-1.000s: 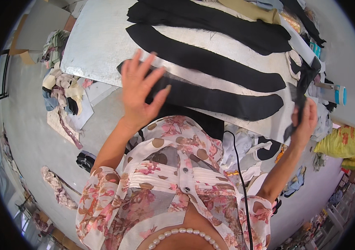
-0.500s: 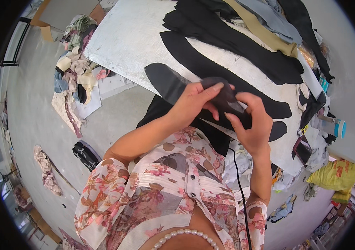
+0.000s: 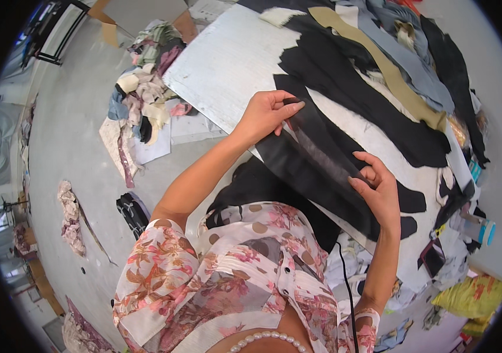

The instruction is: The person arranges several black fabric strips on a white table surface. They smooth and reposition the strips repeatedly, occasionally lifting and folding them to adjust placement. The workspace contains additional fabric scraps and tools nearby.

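Two hands are on one narrow strip of sheer black fabric (image 3: 321,154), stretched taut between them just above the near edge of the white cutting table (image 3: 227,65). The left hand (image 3: 266,112) pinches the far end of the strip, thumb and fingertips closed on it, the wrist bent back toward the person. The right hand (image 3: 380,191) grips the near end, fingers curled over the cloth and thumb pressed against it. The strip runs on a slant from one hand to the other, thin enough that the paler table shows through its middle.

Directly under both hands lie broad black fabric pieces (image 3: 345,100), spread across the table and hanging a little over its edge below the right hand. Beyond the left hand, farther up the table, a tan strip (image 3: 392,76) and grey-blue pieces (image 3: 421,70) are heaped together. Out past the left forearm, down on the grey floor, sits a pile of mixed scraps (image 3: 145,106). Below the right wrist, a black cord (image 3: 348,282) trails down beside the floral blouse (image 3: 233,282).
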The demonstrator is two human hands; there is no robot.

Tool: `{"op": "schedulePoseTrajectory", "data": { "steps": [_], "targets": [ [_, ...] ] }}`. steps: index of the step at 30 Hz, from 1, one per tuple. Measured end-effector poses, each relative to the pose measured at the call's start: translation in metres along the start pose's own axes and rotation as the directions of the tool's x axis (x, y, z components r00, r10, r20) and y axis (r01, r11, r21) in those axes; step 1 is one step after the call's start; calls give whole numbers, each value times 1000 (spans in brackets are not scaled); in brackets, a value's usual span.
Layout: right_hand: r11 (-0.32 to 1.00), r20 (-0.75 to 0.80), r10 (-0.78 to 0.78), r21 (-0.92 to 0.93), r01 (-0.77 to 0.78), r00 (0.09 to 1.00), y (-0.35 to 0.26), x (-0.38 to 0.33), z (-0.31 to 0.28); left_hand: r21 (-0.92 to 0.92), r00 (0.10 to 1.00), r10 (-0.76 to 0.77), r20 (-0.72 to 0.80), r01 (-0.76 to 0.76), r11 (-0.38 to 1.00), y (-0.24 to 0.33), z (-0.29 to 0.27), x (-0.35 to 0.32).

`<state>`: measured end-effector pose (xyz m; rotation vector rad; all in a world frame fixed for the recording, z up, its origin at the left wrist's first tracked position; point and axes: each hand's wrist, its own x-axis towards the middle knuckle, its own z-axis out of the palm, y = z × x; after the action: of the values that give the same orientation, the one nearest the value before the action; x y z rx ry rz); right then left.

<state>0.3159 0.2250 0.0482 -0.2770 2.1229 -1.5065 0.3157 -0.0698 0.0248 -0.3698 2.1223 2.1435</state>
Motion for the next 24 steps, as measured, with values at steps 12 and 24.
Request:
{"op": "schedulePoseTrajectory", "data": {
  "steps": [12,24],
  "targets": [
    [857,-88,-167,-506,100,982,-2,51,16,736,901,374,-220,-98,669,-17,-28,53],
    [820,-97,-200,-562,113,975,6,58,21,858,896,416,-158,-84,507,-4,-23,52]
  ]
}}
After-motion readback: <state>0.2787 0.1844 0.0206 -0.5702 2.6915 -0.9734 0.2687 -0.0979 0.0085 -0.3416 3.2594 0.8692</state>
